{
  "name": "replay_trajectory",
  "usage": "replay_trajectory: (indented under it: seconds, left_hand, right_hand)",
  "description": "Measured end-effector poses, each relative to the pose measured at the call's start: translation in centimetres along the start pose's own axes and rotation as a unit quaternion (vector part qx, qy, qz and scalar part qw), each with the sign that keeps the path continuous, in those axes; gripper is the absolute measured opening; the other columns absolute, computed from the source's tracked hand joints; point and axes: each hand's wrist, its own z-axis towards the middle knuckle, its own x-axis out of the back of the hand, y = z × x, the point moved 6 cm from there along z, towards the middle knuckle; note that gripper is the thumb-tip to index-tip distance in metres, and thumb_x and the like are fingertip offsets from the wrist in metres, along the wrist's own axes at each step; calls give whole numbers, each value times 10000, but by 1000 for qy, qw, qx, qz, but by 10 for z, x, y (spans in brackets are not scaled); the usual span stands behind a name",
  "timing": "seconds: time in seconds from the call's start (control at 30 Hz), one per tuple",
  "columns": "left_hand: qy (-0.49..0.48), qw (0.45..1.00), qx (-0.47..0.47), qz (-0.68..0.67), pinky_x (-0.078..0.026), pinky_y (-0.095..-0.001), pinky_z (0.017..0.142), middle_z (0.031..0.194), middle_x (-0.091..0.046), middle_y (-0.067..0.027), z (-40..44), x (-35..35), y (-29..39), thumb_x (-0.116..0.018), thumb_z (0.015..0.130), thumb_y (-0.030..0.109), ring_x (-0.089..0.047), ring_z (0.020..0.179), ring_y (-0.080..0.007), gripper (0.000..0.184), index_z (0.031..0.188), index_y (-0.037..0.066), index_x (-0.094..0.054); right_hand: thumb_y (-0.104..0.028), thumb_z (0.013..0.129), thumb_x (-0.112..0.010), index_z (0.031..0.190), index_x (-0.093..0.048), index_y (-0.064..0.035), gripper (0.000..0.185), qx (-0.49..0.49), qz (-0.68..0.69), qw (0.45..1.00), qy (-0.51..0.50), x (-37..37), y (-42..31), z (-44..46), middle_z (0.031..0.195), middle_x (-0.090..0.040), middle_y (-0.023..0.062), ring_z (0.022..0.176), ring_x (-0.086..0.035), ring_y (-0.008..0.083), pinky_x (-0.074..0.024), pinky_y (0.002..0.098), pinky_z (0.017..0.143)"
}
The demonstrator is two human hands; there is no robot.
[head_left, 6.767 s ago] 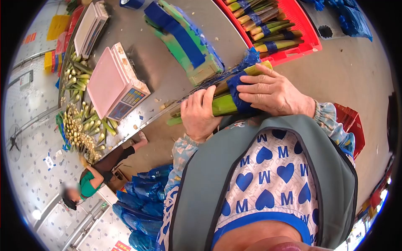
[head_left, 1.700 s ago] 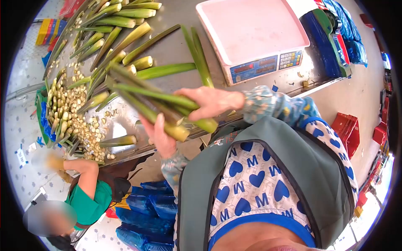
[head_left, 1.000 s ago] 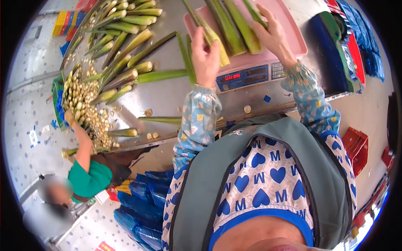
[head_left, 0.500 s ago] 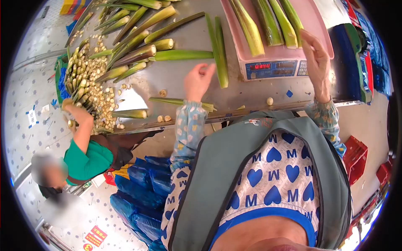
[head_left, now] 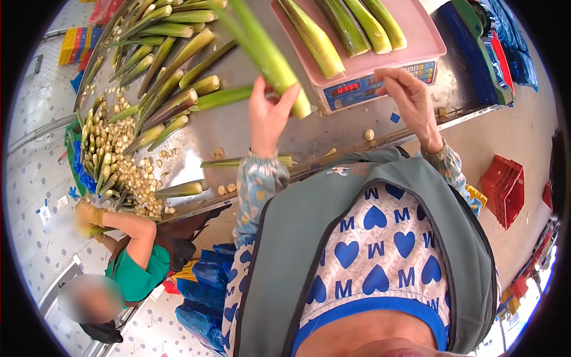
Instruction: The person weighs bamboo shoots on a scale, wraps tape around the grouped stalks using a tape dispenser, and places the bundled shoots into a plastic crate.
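My left hand [head_left: 270, 116] grips the lower part of a long green stalk [head_left: 262, 50], which slants up to the left above the metal table [head_left: 232, 134]. My right hand [head_left: 410, 101] is held over the front edge of the pink-topped scale [head_left: 363, 62], holding nothing, its thumb and fingers slightly apart. Several green stalks [head_left: 344, 27] lie side by side on the scale pan. Red digits glow on the scale's display. Another green stalk [head_left: 226, 96] rests flat on the table behind my left hand.
At the left is a heap of stalks [head_left: 172, 65] beside many small cut pieces [head_left: 134, 172]. A co-worker in green [head_left: 140, 268] stands there, hands near the heap. A blue and green tape dispenser [head_left: 473, 50] sits right of the scale. A red crate [head_left: 502, 187] stands on the floor.
My left hand, empty half a second ago, now holds a stalk picked up from the table. My right hand has moved away from the stalks on the pan toward the scale's front.
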Motion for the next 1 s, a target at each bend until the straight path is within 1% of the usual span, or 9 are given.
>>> replay_trajectory:
  seconds: [0.07, 0.1, 0.17, 0.2, 0.3, 0.33, 0.43, 0.77, 1.0]
  left_hand:
    - [-33, 995, -58, 80, -519, -265, 600, 938, -709, -62, 27, -22, 23, -792, 847, 200, -645, 726, -115, 422, 1173, -4, -618]
    - [-52, 994, -71, 58, -533, -307, 645, 938, -713, -86, 39, -37, 30, -815, 816, 245, -655, 762, -158, 540, 1235, -13, -590]
    - [-7, 974, -99, 204, -538, -328, 684, 948, -695, -134, 58, -54, 43, -845, 779, 312, -658, 785, -212, 686, 1289, -39, -548]
    - [47, 942, -190, 271, -541, -349, 670, 944, -660, -168, 67, -56, 35, -861, 751, 379, -653, 728, -268, 823, 1336, -71, -497]
    - [60, 947, -188, 254, -536, -342, 626, 932, -632, -152, 66, -61, 26, -851, 773, 402, -639, 640, -240, 862, 1369, -86, -464]
    - [30, 976, -139, 164, -517, -307, 563, 890, -616, -113, 56, -60, 30, -814, 842, 345, -618, 592, -160, 782, 1387, -80, -449]
    - [21, 994, -96, 48, -496, -225, 528, 858, -603, -58, 29, -48, 27, -731, 932, 193, -591, 614, -59, 608, 1409, -49, -443]
    - [98, 991, 85, 36, -418, -204, 494, 782, -593, -18, -41, 29, -30, -712, 952, 255, -530, 580, -53, 483, 1328, -7, -559]
    - [110, 986, 111, 53, -392, -201, 496, 704, -565, 19, -59, 39, -62, -731, 937, 288, -485, 568, -39, 459, 1270, -5, -614]
  right_hand:
    - [-91, 1019, -543, 1190, -661, 8, 230, -12, -4, 1000, -2, -7, -4, 1, 1052, -700, 44, 863, -644, 95, -527, 237, 773]
    - [-86, 1015, -547, 1183, -664, 8, 225, -14, -13, 1000, -9, -9, -7, 1, 1053, -703, 48, 863, -649, 99, -530, 239, 775]
    - [-81, 1010, -550, 1176, -666, 8, 221, -12, -22, 1000, -12, -8, -13, 4, 1054, -705, 51, 863, -653, 103, -532, 241, 777]
    - [-78, 1006, -553, 1171, -668, 8, 219, -2, -34, 999, -8, -6, -17, 4, 1047, -706, 54, 853, -653, 105, -532, 241, 771]
    - [-76, 1002, -555, 1163, -671, 11, 216, 15, -43, 999, 16, 5, -20, 2, 1031, -705, 57, 837, -652, 105, -528, 238, 757]
    - [-76, 1001, -555, 1160, -671, 12, 216, 19, -38, 999, 31, 10, -18, -1, 1023, -705, 58, 830, -652, 104, -526, 235, 749]
    - [-72, 1000, -553, 1155, -673, 13, 213, 13, -56, 998, 32, 21, -7, -7, 1012, -707, 57, 829, -653, 102, -524, 231, 746]
    - [-86, 1008, -559, 1158, -678, -6, 208, 21, -68, 997, 33, 29, -5, 6, 1024, -714, 37, 838, -653, 92, -531, 227, 764]
    - [-88, 1002, -571, 1158, -679, -4, 207, 28, -115, 993, 15, 27, -14, 10, 1018, -715, 52, 801, -649, 92, -529, 229, 736]
